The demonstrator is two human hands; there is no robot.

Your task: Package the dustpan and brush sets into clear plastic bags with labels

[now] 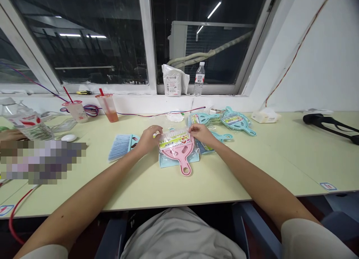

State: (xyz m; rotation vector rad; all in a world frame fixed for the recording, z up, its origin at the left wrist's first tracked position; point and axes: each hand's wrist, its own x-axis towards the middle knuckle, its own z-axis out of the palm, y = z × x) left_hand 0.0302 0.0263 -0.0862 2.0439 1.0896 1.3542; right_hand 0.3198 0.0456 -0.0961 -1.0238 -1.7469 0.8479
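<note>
A pink mini dustpan set [182,152] in a clear plastic bag with a yellow-green label lies in front of me, its handle toward me. My left hand [149,138] is closed on the bag's far left corner, and my right hand [202,134] pinches its far right corner. Under the bag shows the edge of a light blue dustpan [166,161]. A blue hand brush [121,146] lies just left of my left hand, bristles to the left. Beyond and beside my right hand are bagged turquoise sets [237,121], one partly hidden by my wrist.
Two drink cups with red straws [108,108] stand at the back left, near a large bottle [26,118] and a white mouse [68,138]. A tissue pack [266,115] and a black strap-like object [329,126] lie to the right. A water bottle [199,79] stands on the sill.
</note>
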